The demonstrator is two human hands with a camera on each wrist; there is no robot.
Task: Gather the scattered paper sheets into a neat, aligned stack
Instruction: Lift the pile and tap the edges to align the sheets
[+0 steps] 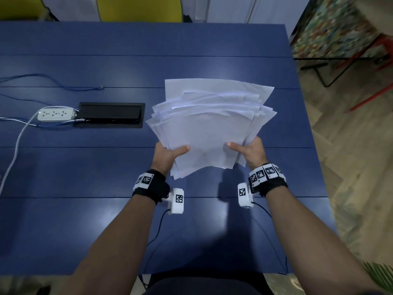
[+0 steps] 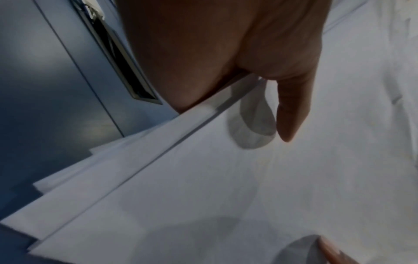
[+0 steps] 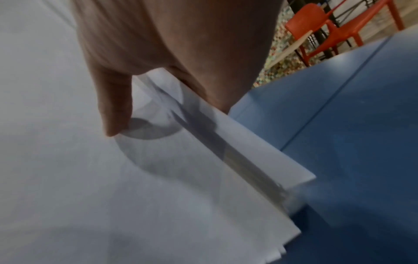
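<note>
Above the right half of the blue table point(image 1: 85, 171), the person holds a loose, fanned bundle of white paper sheets point(image 1: 209, 128) with edges that do not line up, its far end spread wide and its near end narrowed between the two hands. At the bundle's near left edge the left hand point(image 1: 167, 155) pinches it, thumb point(image 2: 291, 114) on top and fingers hidden beneath, while the right hand point(image 1: 252, 153) clamps the near right edge the same way. Left of the sheets lie a black cable hatch point(image 1: 110, 114) and a white power strip point(image 1: 56, 113).
</note>
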